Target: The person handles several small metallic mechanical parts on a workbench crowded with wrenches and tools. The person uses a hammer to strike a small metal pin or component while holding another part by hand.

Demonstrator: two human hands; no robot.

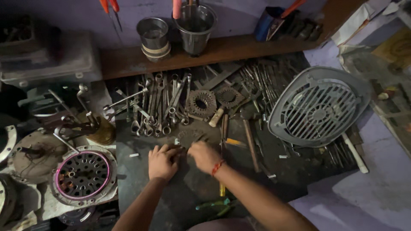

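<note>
My left hand (162, 161) and my right hand (204, 155) rest close together on a dark work mat (141, 179), fingers curled over a small flat round metal part (190, 136) that lies just beyond the fingertips. What the fingers grip is hidden in the dim light. A red thread band (217, 167) circles my right wrist. A row of spanners (160, 107) lies just beyond the hands. A round toothed stator ring (201, 103) sits past the small part.
A grey fan grille cover (319, 107) lies at the right. A round motor plate with a pink rim (83, 174) sits at the left. Steel cups (153, 36) stand on a wooden ledge (231, 48) at the back. Hammers and screwdrivers (250, 143) lie to the right of my hands.
</note>
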